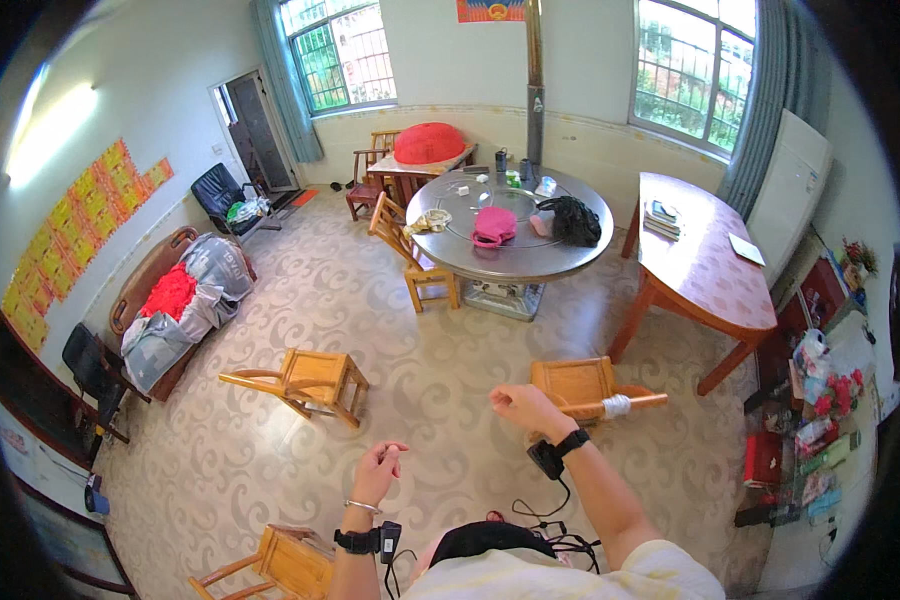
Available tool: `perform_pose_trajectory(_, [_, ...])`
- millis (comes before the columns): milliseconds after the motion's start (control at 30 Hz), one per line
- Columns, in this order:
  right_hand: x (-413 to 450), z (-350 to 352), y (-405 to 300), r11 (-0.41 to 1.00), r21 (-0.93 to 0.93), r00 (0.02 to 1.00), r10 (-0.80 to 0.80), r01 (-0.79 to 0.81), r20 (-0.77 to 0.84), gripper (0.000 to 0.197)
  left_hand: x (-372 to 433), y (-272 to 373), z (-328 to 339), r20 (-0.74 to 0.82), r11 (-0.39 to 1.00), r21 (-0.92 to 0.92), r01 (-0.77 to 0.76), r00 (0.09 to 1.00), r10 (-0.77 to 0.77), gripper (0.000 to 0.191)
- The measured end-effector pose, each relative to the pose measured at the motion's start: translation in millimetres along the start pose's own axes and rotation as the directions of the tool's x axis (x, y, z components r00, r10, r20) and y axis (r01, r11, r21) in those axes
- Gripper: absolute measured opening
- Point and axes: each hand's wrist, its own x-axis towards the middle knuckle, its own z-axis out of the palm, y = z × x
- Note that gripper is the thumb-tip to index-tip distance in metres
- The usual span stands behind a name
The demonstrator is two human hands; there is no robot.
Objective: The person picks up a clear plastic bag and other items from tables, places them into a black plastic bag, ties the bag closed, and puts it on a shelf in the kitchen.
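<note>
My left hand (379, 469) is in mid-air over the patterned floor, its fingers curled in and nothing seen in them. A bangle and a black strap with a small box are on that wrist. My right hand (523, 409) is raised farther forward, fingers also curled, with no object visible in it. In the picture it overlaps the left side of a wooden chair (570, 379) whose top rail has a white wrapping (616, 406); I cannot tell whether they touch. A black strap with a box (546, 459) and a cable is on my right wrist.
Wooden chairs stand ahead left (322, 371) and near left (298, 566). Farther off are a round metal-topped table (450, 247) bearing a pink bag (494, 226) and a black plastic bag (572, 220), a half-round wooden table (709, 262) and a cloth-covered wooden sofa (154, 358). Cables (562, 536) hang by my waist.
</note>
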Motion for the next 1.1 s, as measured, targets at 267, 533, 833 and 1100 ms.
perform_pose_trajectory(267, [162, -29, 55, 0.997, 0.071, 1.0, -0.006, 0.008, -0.03, 0.027, 171, -2, -30, -0.011, 0.991, -0.044, 0.129, 0.992, -0.129, 0.023])
perform_pose_trajectory(533, [290, -100, 107, 0.99, -0.02, 0.955, 0.132, -0.142, -0.266, 0.022, 401, 28, -18, 0.162, 0.999, 0.041, -0.008, 0.987, 0.002, 0.024])
perform_pose_trajectory(833, [399, -155, 169, 0.953, 0.078, 0.922, 0.303, -0.292, -0.243, 0.022, 568, 85, 56, 0.444, 0.997, 0.079, -0.017, 0.896, -0.02, 0.022])
perform_pose_trajectory(1100, [531, -213, 281, 0.962, 0.038, 0.954, 0.273, -0.27, -0.122, 0.025, 691, 76, 93, 0.447, 0.983, 0.185, -0.003, 0.891, -0.081, 0.023])
